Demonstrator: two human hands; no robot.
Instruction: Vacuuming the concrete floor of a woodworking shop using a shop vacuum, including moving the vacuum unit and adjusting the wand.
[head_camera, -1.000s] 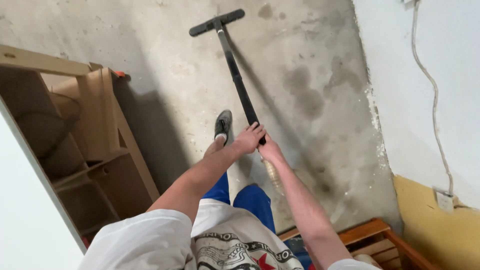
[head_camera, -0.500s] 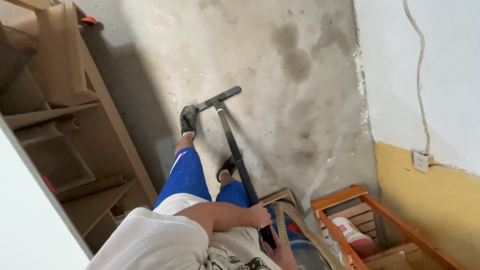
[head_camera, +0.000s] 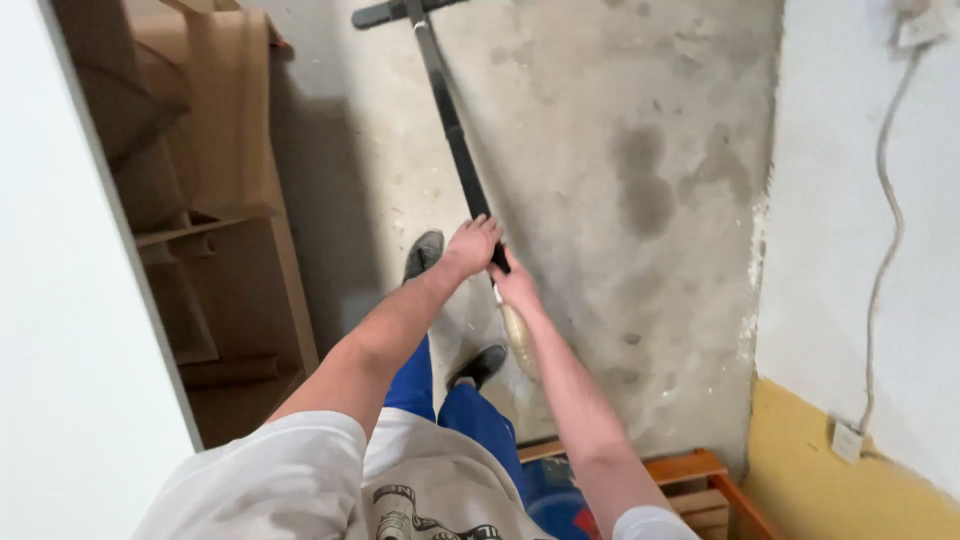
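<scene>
Both arms stretched forward, nearly straight. Left hand (head_camera: 470, 246) wrapped around black squeegee handle (head_camera: 452, 130), fingers curled tight. Right hand (head_camera: 517, 285) just nearer, gripping the same shaft, fingers closed. Squeegee head (head_camera: 385, 12) rests far out on concrete floor (head_camera: 640, 160); wooden shelf (head_camera: 215, 215) left.

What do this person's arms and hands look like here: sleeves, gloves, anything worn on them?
Both arms are bare from the upper arm down, under short white sleeves. The left hand and right hand are bare: no gloves, and no watch, rings or bands visible.
</scene>
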